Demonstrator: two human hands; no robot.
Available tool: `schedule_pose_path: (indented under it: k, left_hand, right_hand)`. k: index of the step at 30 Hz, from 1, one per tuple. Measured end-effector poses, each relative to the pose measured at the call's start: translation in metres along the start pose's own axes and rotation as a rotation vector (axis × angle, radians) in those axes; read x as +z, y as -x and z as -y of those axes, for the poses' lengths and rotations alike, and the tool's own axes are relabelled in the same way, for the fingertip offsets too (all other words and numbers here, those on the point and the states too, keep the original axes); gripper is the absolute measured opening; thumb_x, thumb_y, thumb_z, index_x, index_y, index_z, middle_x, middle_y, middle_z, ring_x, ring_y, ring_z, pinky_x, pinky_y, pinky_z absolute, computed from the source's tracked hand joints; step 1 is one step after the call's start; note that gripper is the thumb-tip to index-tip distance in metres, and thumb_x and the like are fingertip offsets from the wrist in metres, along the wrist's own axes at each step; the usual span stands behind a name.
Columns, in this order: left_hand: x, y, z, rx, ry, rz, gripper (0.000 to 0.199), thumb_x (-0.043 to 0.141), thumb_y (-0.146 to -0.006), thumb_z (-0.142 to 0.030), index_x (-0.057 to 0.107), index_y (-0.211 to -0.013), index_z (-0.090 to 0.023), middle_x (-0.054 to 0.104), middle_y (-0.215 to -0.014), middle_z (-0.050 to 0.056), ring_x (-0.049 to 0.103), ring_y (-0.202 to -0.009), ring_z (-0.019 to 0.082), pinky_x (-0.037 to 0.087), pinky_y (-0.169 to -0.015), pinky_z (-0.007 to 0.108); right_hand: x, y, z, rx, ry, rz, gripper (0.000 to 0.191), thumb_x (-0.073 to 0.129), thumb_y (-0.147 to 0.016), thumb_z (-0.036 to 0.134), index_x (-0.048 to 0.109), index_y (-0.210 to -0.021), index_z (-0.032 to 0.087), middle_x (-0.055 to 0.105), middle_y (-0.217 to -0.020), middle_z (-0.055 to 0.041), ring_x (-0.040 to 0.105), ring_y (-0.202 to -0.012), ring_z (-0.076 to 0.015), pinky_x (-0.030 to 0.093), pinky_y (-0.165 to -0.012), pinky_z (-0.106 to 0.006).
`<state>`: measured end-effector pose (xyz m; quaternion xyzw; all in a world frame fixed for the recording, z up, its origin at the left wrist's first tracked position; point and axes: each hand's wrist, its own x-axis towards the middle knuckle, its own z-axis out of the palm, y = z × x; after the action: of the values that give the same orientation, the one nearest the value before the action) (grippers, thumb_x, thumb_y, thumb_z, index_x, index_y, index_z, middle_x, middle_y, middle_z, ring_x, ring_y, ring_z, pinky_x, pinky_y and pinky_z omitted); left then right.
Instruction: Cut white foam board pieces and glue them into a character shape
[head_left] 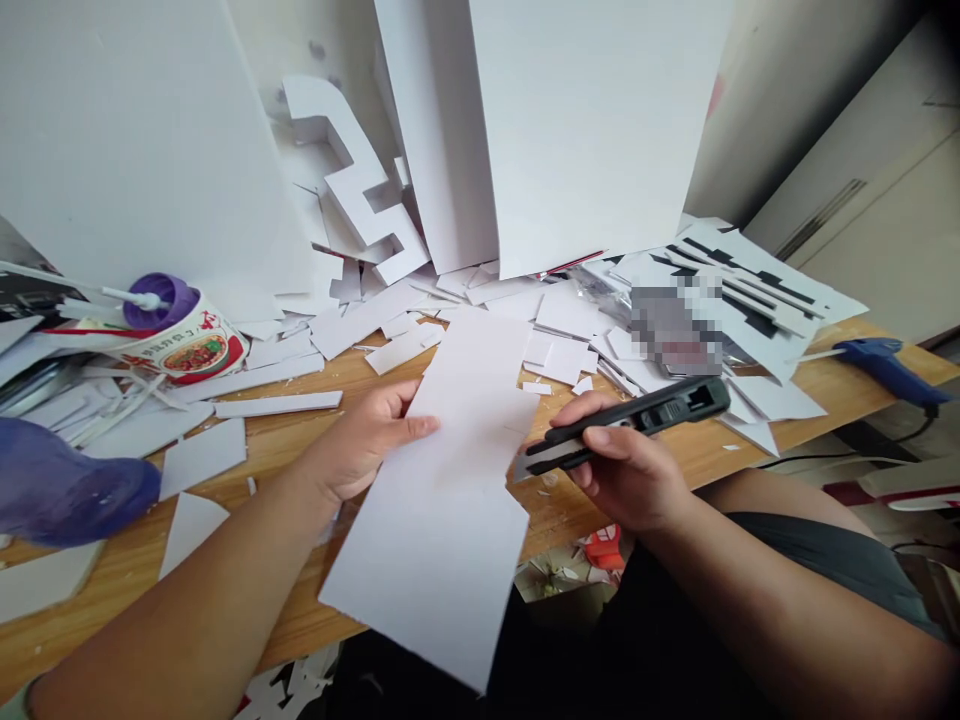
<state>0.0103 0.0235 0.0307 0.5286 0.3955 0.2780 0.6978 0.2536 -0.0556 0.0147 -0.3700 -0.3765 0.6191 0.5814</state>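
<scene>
My left hand grips the left edge of a white foam board piece, thumb on top and the other fingers out of sight beneath. The piece has notches cut in its right side, and its near end juts past the table edge, over my lap. In my right hand is a black utility knife, its blade pointing left. The blade tip is close to the notched right edge; whether it touches the board I cannot tell.
White offcuts litter the wooden table. Large white boards stand behind, beside a stepped white foam shape. A paper food tub and a purple object are at left, a blue glue gun at right.
</scene>
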Motion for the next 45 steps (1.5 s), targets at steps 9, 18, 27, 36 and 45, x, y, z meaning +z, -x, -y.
schedule_pose_path:
  k: [9,18,27,36,45]
  left_hand:
    - [0.001,0.004,-0.003,0.033,0.203,-0.05,0.03,0.074,-0.077,-0.031,0.068,-0.104,-0.02,0.075,-0.088,0.006,0.068,-0.066,0.019,0.054,-0.06,0.028]
    - [0.005,0.003,-0.005,0.103,0.209,-0.193,0.032,0.073,-0.078,-0.032,0.065,-0.106,-0.021,0.075,-0.096,0.005,0.071,-0.077,0.023,0.055,-0.062,0.028]
    - [0.018,0.009,0.0,0.084,0.286,-0.058,0.035,0.068,-0.084,-0.033,0.064,-0.117,-0.023,0.074,-0.104,0.008,0.071,-0.086,0.025,0.057,-0.072,0.034]
    - [0.019,0.01,0.0,0.095,0.307,-0.02,0.029,0.067,-0.085,-0.033,0.066,-0.112,-0.022,0.074,-0.103,0.009,0.071,-0.086,0.024,0.058,-0.074,0.032]
    - [0.017,0.01,0.007,0.054,0.372,0.1,0.033,0.064,-0.087,-0.03,0.062,-0.119,-0.019,0.072,-0.106,0.011,0.07,-0.091,0.026,0.057,-0.08,0.037]
  right_hand:
    - [-0.032,-0.031,0.041,0.009,0.915,-0.066,0.014,0.06,-0.073,0.033,0.058,-0.069,0.02,0.056,-0.06,-0.0016,0.057,-0.054,-0.019,0.049,-0.053,-0.034]
    - [-0.007,-0.038,0.015,-0.224,1.092,0.047,0.035,0.056,-0.087,0.044,0.062,-0.112,0.02,0.065,-0.109,-0.0126,0.06,-0.104,-0.0283,0.047,-0.089,-0.047]
    - [0.017,-0.026,-0.014,0.061,-0.024,0.262,0.023,0.079,-0.072,0.034,0.07,-0.084,0.017,0.059,-0.069,0.0031,0.052,-0.058,-0.0072,0.043,-0.057,-0.021]
    - [0.018,-0.023,-0.019,0.223,-0.263,0.28,0.025,0.085,-0.065,0.027,0.07,-0.083,0.019,0.063,-0.068,0.0045,0.058,-0.059,-0.007,0.049,-0.06,-0.02]
    - [0.027,-0.017,-0.024,0.188,-0.316,0.377,0.03,0.084,-0.067,0.031,0.069,-0.09,0.018,0.068,-0.076,0.0013,0.063,-0.066,-0.0109,0.05,-0.067,-0.026]
